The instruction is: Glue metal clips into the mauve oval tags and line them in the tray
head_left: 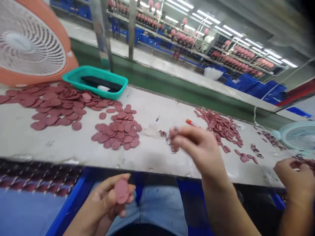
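Note:
My left hand [109, 200] is low, below the table edge, fingers pinched on a dark red oval disc [122, 191]. My right hand [197, 146] is raised over the white table [152, 149], blurred by motion, its fingertips closed near a small cluster of tiny dark pieces [173, 147]; I cannot make out what they hold. A loose pile of the same red discs [118, 129] lies just left of it, and a larger heap [56, 105] spreads at the far left.
A teal basket [94, 80] with a dark object stands at the back, beside an orange fan [29, 42]. More discs [221, 126] and an orange-capped pen [192, 123] lie to the right. Another person's hand [295, 173] works at the right edge near a small fan [299, 136].

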